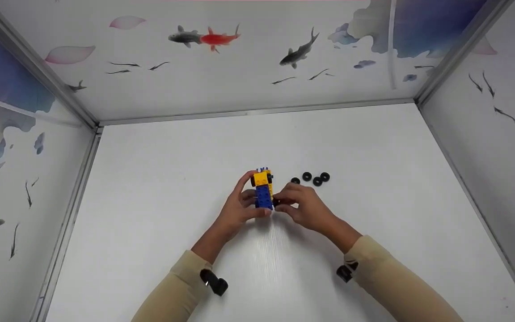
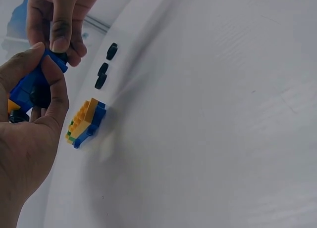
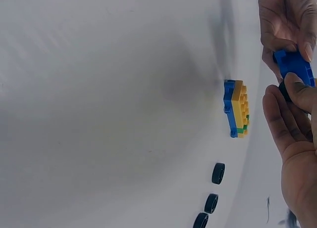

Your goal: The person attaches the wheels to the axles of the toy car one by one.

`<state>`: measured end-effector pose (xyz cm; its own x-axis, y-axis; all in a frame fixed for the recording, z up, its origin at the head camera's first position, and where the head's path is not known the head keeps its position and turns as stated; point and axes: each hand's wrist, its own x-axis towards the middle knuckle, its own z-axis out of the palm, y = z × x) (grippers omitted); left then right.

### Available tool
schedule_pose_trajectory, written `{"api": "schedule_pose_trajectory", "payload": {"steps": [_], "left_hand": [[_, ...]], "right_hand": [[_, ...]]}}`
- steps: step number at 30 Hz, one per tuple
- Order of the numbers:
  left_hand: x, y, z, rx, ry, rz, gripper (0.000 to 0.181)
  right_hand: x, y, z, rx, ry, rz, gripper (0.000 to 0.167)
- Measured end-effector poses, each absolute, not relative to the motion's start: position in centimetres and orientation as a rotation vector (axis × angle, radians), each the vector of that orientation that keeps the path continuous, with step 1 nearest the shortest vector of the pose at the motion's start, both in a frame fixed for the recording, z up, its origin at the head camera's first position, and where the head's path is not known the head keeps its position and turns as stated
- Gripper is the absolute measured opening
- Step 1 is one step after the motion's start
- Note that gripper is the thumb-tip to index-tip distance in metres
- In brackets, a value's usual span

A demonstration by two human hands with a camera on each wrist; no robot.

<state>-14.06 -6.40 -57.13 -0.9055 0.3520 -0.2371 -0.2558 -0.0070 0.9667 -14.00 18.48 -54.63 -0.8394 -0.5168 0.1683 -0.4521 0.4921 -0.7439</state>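
My left hand (image 1: 235,210) holds a small toy car (image 1: 264,197) of blue and yellow building bricks above the table, its thumb at the near end. Black wheels sit on the car's sides, one of them a wheel (image 2: 40,96) near my left fingers. Between the thumb and fingers of my right hand (image 1: 309,208) is another black wheel (image 3: 284,90), pinched against the car's side at its blue end. Whether that wheel is seated there, I cannot tell. A second brick build (image 2: 86,121), yellow, blue and green, lies on the table beyond the hands.
Several loose black wheels (image 1: 306,176) lie on the white table (image 1: 172,179) just past my right hand. Printed panels with fish (image 1: 297,53) wall in the table at the back and both sides. Black wrist cameras (image 1: 214,282) sit at both sleeves.
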Motion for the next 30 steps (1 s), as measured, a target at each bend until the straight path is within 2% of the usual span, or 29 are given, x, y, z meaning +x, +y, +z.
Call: {"api": "schedule_pose_trajectory", "payload": {"steps": [10, 30], "left_hand": [[-14.05, -6.15, -57.0, 0.092, 1.865, 1.967, 0.117], [-14.08, -6.16, -56.95, 0.099, 1.833, 2.002, 0.119]], "right_hand": [[-14.17, 18.27, -54.2, -0.857, 2.669, -1.294, 0.028], [-14.55, 17.96, -54.75, -0.861, 2.672, -1.327, 0.025]]}}
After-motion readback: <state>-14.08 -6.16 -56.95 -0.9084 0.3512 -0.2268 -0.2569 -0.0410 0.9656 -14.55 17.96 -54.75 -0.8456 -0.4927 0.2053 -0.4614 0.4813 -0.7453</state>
